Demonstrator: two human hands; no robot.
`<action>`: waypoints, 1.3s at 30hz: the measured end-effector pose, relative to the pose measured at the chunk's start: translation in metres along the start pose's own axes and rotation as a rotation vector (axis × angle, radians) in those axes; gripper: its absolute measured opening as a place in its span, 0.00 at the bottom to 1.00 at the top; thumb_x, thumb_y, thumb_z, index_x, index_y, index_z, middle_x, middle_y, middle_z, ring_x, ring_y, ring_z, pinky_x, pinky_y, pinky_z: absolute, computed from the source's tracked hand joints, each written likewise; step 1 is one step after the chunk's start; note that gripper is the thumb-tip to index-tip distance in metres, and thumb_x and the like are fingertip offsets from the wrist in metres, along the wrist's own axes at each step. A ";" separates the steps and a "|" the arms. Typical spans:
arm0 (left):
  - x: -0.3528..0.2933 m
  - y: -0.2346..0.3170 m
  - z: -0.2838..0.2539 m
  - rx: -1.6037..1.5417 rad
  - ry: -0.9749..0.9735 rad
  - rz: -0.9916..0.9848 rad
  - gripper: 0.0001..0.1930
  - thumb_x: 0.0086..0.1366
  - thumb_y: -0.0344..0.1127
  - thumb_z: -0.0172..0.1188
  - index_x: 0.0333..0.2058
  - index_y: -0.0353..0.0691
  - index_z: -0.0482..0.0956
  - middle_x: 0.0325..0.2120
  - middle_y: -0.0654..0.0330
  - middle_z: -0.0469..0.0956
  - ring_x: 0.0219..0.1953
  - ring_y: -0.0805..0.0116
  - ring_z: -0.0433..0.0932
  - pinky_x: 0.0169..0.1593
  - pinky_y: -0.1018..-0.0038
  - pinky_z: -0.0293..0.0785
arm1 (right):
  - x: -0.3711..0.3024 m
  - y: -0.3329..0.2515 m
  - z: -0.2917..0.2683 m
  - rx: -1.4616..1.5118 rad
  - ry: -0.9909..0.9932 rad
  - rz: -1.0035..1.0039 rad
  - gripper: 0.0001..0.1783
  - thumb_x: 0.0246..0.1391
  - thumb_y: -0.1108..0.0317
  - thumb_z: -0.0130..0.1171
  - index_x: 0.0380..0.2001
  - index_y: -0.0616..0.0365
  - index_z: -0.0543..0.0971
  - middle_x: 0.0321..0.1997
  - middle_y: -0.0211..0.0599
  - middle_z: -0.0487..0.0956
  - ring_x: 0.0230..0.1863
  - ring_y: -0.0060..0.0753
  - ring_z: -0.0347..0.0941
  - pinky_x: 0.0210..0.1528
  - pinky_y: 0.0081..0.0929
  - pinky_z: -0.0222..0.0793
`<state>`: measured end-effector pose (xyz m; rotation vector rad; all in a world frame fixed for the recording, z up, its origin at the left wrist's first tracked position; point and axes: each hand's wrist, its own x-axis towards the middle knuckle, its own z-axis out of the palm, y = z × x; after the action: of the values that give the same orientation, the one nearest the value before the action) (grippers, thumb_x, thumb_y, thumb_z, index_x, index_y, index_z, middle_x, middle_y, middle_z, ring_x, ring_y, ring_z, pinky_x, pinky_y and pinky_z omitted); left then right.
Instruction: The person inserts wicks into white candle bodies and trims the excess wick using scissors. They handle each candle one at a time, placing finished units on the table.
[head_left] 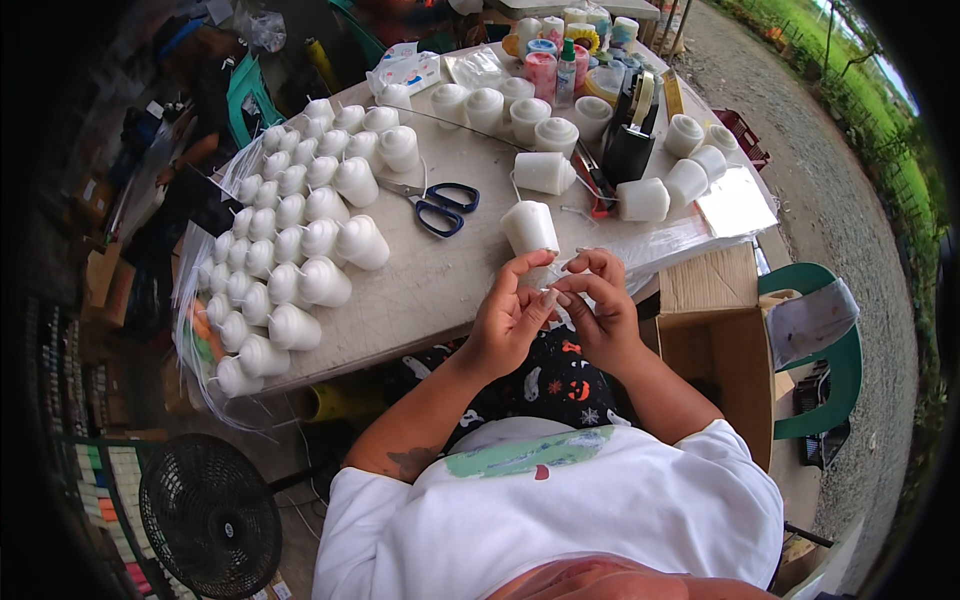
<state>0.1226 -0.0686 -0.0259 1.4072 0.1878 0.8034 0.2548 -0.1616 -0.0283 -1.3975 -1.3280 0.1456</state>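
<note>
Close to my body, my left hand point(505, 318) and my right hand point(604, 318) meet with their fingertips pinched together. Between them is something small and whitish, too small to make out. Just beyond my fingers a white candle point(528, 226) lies tilted at the table's near edge, with a thin white wick at its far end. Another white candle point(544, 172) lies on its side behind it. To the left, scissors point(440, 207) with dark blue handles rest on the table point(415, 275), blades partly spread. A red-handled tool point(599, 190) lies to the right.
Rows of white candles point(290, 210) cover the table's left side. A black tape dispenser point(630, 130) and coloured candles point(541, 72) stand toward the back. Clear plastic point(640, 248) hangs over the right edge, near an open cardboard box point(715, 350). A black fan point(210, 515) stands lower left.
</note>
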 end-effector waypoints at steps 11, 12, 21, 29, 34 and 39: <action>0.022 -0.006 -0.011 0.640 -0.171 0.194 0.07 0.63 0.29 0.58 0.38 0.33 0.75 0.33 0.51 0.73 0.35 0.51 0.75 0.40 0.64 0.72 | 0.007 0.011 -0.023 -0.284 0.021 -0.065 0.11 0.46 0.78 0.65 0.34 0.55 0.79 0.46 0.37 0.74 0.57 0.51 0.64 0.59 0.42 0.59; 0.022 -0.007 -0.012 0.652 -0.151 0.189 0.07 0.63 0.29 0.58 0.38 0.34 0.75 0.33 0.51 0.73 0.35 0.50 0.75 0.40 0.64 0.73 | 0.007 0.012 -0.024 -0.287 0.010 -0.059 0.11 0.46 0.78 0.65 0.34 0.55 0.79 0.45 0.36 0.75 0.56 0.50 0.65 0.58 0.42 0.60; 0.018 -0.012 -0.010 0.705 -0.019 0.221 0.03 0.63 0.28 0.59 0.31 0.35 0.76 0.27 0.55 0.73 0.29 0.54 0.75 0.34 0.65 0.73 | 0.001 0.012 -0.015 -0.140 -0.076 0.041 0.09 0.48 0.78 0.65 0.34 0.58 0.79 0.41 0.36 0.76 0.47 0.42 0.71 0.51 0.36 0.65; 0.018 -0.014 -0.008 0.663 0.059 0.286 0.03 0.61 0.27 0.61 0.30 0.35 0.76 0.26 0.55 0.73 0.28 0.56 0.75 0.32 0.67 0.73 | -0.001 0.010 -0.008 -0.052 -0.027 0.173 0.08 0.50 0.76 0.65 0.35 0.60 0.81 0.40 0.38 0.76 0.43 0.36 0.73 0.45 0.28 0.68; 0.015 -0.019 -0.012 0.730 0.002 0.292 0.04 0.61 0.28 0.60 0.30 0.36 0.75 0.26 0.54 0.74 0.28 0.52 0.75 0.33 0.63 0.73 | 0.002 0.003 -0.017 -0.101 0.022 0.190 0.06 0.51 0.76 0.64 0.35 0.61 0.80 0.37 0.37 0.76 0.40 0.36 0.73 0.43 0.27 0.68; 0.014 -0.024 -0.013 0.746 -0.016 0.332 0.03 0.62 0.28 0.59 0.32 0.37 0.74 0.28 0.53 0.74 0.30 0.50 0.75 0.35 0.61 0.73 | 0.000 0.003 -0.022 -0.102 -0.132 0.338 0.05 0.55 0.73 0.61 0.34 0.63 0.80 0.34 0.36 0.76 0.37 0.30 0.73 0.39 0.24 0.68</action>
<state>0.1348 -0.0487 -0.0459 2.1855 0.2601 1.0507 0.2722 -0.1745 -0.0231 -1.7173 -1.2094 0.4071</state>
